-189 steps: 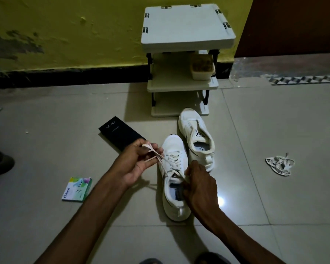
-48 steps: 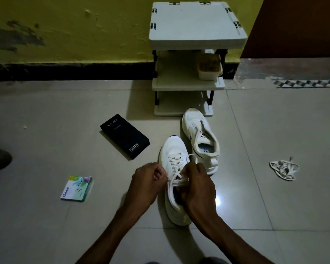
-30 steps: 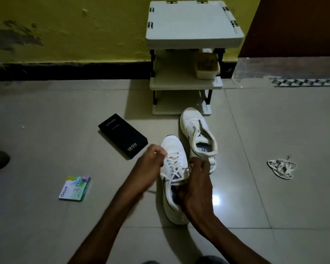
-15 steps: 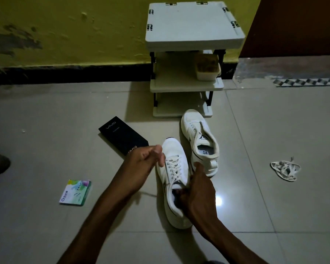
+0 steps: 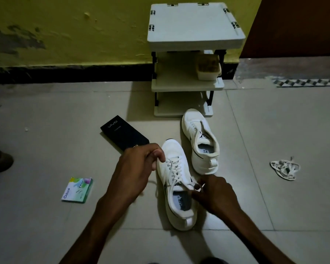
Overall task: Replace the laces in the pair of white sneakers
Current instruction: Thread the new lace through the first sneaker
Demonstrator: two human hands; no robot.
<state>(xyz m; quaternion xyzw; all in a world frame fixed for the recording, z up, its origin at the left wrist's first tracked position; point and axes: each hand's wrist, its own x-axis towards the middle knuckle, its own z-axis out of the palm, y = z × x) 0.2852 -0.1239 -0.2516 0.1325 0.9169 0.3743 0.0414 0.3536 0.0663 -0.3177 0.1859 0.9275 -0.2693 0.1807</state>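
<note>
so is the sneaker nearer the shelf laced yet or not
Not laced: the far sneaker shows an open throat with nothing crossing it, while the near sneaker has lace crisscrossed up its front.

The sneaker nearest me (image 5: 174,153) has a smooth, matt white upper that looks like synthetic leather, and the lace (image 5: 174,169) across it is flat woven cloth. The other sneaker (image 5: 193,121) has the same matt upper. The floor tiles (image 5: 274,121) are smooth with a faint sheen. The black box (image 5: 122,132) looks like matt cardboard, the small carton (image 5: 77,189) like printed card. The rack (image 5: 194,25) has matt white plastic shelves on dark posts. The yellow wall (image 5: 84,31) is rough, its paint chipped and patchy. The loose laces (image 5: 284,169) are limp cloth.
</note>
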